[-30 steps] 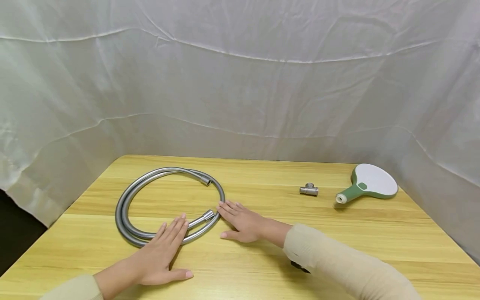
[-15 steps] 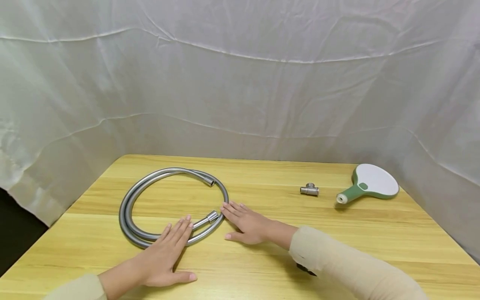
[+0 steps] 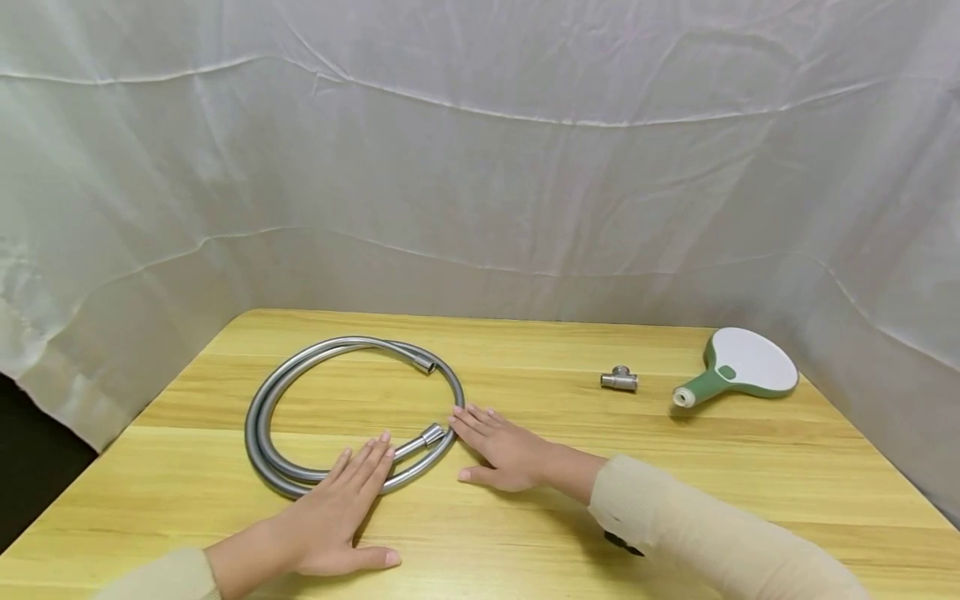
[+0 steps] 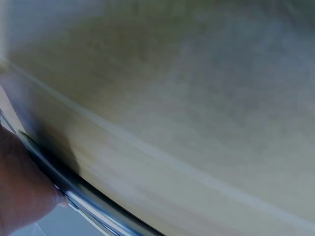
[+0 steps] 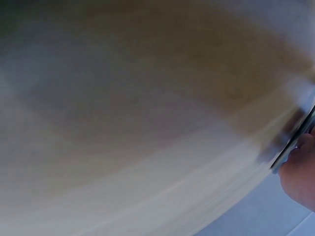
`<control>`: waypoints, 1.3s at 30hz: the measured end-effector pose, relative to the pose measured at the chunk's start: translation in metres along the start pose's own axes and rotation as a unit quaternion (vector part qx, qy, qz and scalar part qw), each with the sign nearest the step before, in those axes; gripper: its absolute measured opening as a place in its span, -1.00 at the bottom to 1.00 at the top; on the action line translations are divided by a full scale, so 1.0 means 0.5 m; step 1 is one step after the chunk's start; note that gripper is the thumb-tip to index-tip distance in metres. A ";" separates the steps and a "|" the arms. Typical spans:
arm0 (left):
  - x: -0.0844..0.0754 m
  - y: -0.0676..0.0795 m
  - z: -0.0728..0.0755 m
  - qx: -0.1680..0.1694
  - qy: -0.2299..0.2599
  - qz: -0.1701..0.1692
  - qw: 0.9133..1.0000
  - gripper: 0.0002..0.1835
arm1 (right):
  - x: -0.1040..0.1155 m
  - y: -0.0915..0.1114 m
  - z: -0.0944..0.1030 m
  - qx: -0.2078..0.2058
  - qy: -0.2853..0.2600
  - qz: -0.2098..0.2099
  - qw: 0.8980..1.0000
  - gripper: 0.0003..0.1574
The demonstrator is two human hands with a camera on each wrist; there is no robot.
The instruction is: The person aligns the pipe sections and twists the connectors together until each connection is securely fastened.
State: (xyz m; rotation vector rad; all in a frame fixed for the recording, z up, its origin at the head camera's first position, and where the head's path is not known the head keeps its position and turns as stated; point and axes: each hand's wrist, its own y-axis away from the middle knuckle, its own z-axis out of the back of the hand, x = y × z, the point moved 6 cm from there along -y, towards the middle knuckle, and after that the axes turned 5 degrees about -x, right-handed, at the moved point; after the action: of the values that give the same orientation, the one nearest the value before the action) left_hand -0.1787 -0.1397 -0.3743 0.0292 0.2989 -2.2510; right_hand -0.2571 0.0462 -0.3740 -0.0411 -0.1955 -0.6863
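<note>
A coiled grey metal shower hose (image 3: 258, 425) lies on the left half of the wooden table, both chrome end fittings pointing right. My left hand (image 3: 333, 521) lies across the coil's near side, fingers straight and thumb spread. At the coil's right edge, the straight fingertips of my right hand (image 3: 504, 452) touch the hose beside the lower end fitting (image 3: 432, 434). In the left wrist view, the hose (image 4: 93, 196) runs along the left hand (image 4: 24, 191). A dark strip of hose (image 5: 295, 140) shows against the right hand (image 5: 301, 172) in the right wrist view.
A small metal T-shaped valve (image 3: 619, 379) lies toward the back right of the table (image 3: 555, 542). Farther right is a green and white shower head (image 3: 752, 362), its handle pointing to the near left. A pale cloth (image 3: 480, 183) hangs round the back and sides.
Both hands and the coiled hose have slid a little to the right across the table. The valve and the shower head stay in place.
</note>
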 end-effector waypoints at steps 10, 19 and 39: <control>-0.012 -0.008 -0.002 0.010 0.010 -0.007 1.000 0.09 | -0.008 0.014 -0.001 -0.007 0.003 0.000 1.000 -0.13; -0.021 -0.016 -0.004 0.012 0.006 -0.013 1.000 0.08 | -0.019 0.025 -0.001 -0.010 -0.006 -0.009 1.000 -0.14; -0.042 -0.041 -0.015 0.043 0.005 -0.028 0.999 0.11 | -0.040 0.059 0.001 -0.025 -0.007 -0.006 1.000 -0.15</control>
State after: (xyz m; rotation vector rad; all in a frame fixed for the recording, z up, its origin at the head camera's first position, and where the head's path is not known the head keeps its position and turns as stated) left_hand -0.1812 -0.1094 -0.3749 0.0781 0.2110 -2.3196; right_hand -0.2536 0.0818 -0.3767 -0.0936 -0.1928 -0.7030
